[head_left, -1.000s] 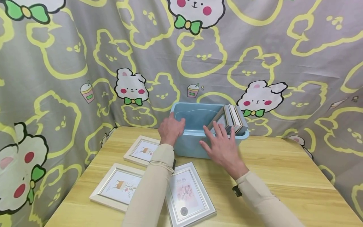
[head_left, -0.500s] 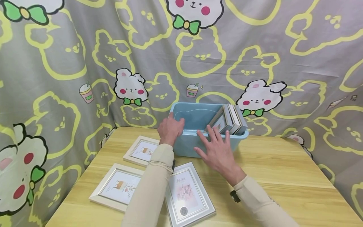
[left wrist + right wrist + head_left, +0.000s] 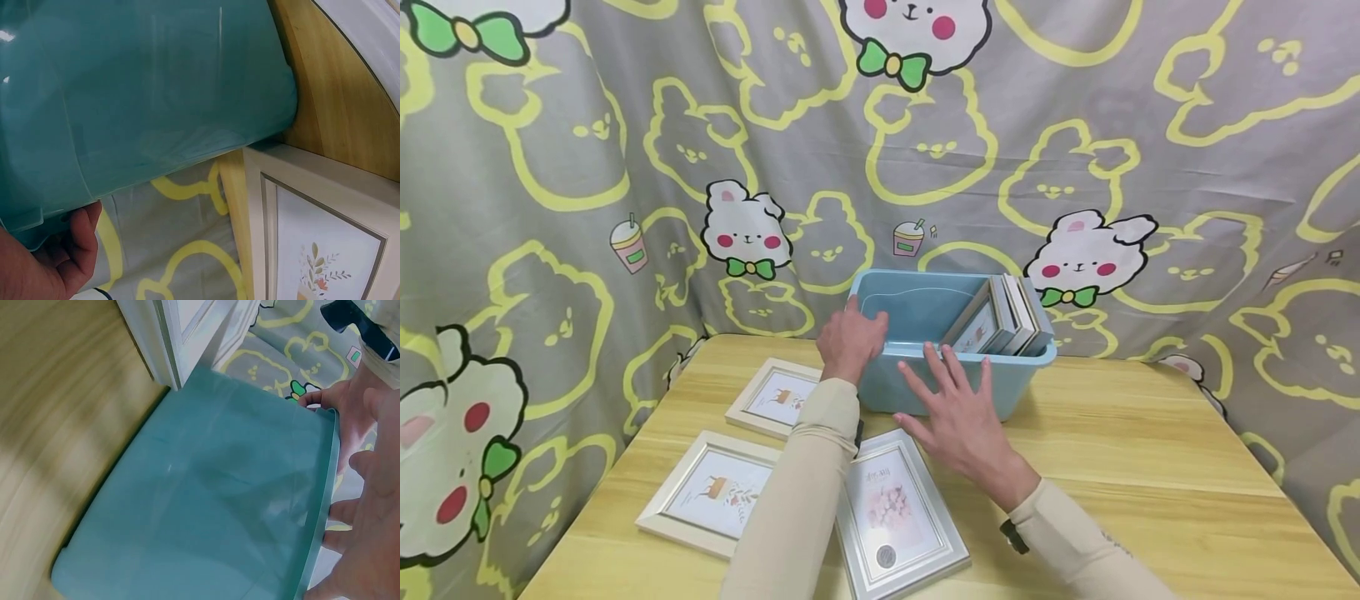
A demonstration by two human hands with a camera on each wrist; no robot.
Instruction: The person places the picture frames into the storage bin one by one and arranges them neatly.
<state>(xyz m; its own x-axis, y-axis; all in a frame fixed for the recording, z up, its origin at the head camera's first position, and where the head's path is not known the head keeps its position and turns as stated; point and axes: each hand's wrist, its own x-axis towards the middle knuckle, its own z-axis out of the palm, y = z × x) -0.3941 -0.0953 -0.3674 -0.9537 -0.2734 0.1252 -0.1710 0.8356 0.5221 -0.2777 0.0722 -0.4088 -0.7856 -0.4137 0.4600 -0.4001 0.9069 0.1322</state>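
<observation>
A light-blue plastic bin (image 3: 886, 385) stands at the back of the table. My left hand (image 3: 852, 343) grips its left end at the rim; in the left wrist view the fingers (image 3: 80, 245) curl in under the rim. Several picture frames (image 3: 1017, 310) stand on edge, leaning together, in the bin's right part. My right hand (image 3: 958, 417) is spread before the front wall, its fingertips right at the front rim and nothing held. In the right wrist view those fingers (image 3: 342, 511) lie along the rim.
On the table, a silver picture frame (image 3: 898, 508) with a pink flower print lies in front of the bin. Two cream frames (image 3: 775, 398) lie to the left, partly hidden by the left sleeve. A patterned curtain (image 3: 827, 167) hangs close behind the bin.
My right hand has moved left and toward me, off the standing frames to the bin's front rim, uncovering the nearest frame's picture. The left hand has stayed on the rim.
</observation>
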